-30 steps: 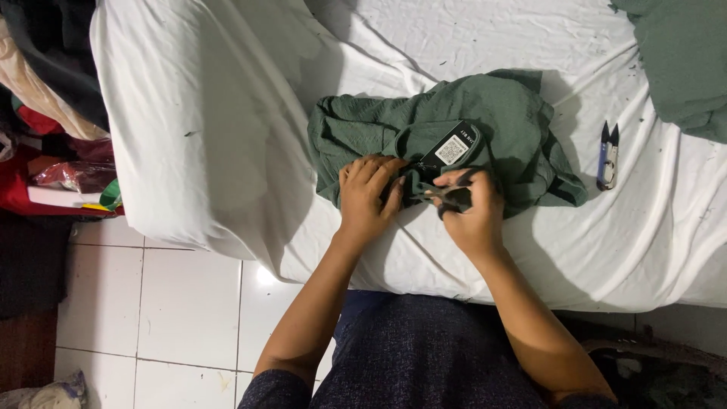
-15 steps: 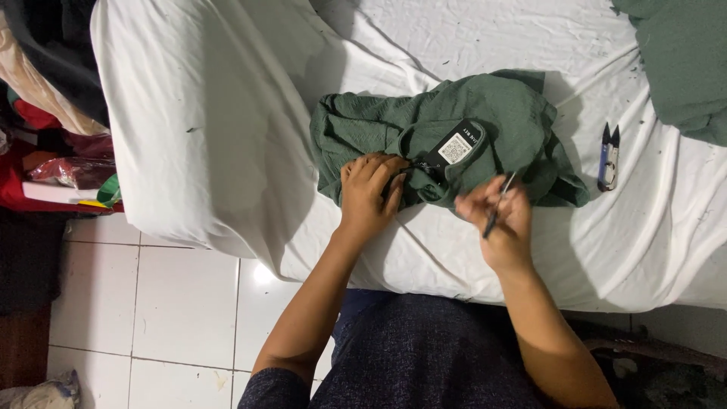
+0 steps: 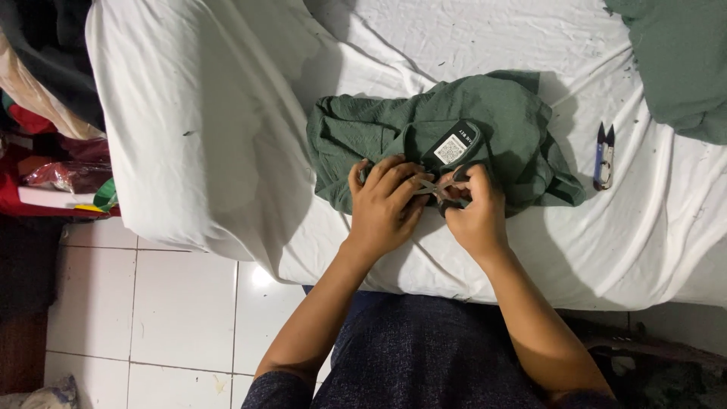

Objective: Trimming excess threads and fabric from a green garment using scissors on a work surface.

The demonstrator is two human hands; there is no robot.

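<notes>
Nearest the camera, the person's lap in dark blue patterned cloth [image 3: 424,356] sits against the edge of the bed, and both forearms reach up from it to the folded dark green garment of crinkled fabric [image 3: 485,129], which lies on the white bed sheet [image 3: 227,151] and serves as the landmark here. The left hand [image 3: 385,203] rests on the garment's near edge, fingers curled and pressing a small fold of cloth flat. The right hand [image 3: 473,208], just beside it and touching the same edge, is closed around a small pair of thread snips [image 3: 438,187], whose metal tips point left toward the left fingers, their long axis running roughly side to side along the garment's near edge. To do this well, it would seem wise to keep the cloth taut under the left fingers and let only the loose thread, not the fabric, sit between the blades. Just beyond the hands, on top of the garment, lies a black hang tag with a white printed square [image 3: 453,144], tilted with its long axis running from near-left to far-right. Well to the right of the garment, a second pair of blue-handled snips [image 3: 603,155] lies on the sheet, tips pointing away. Farther right, another piece of green cloth [image 3: 674,60] reaches the frame corner.
</notes>
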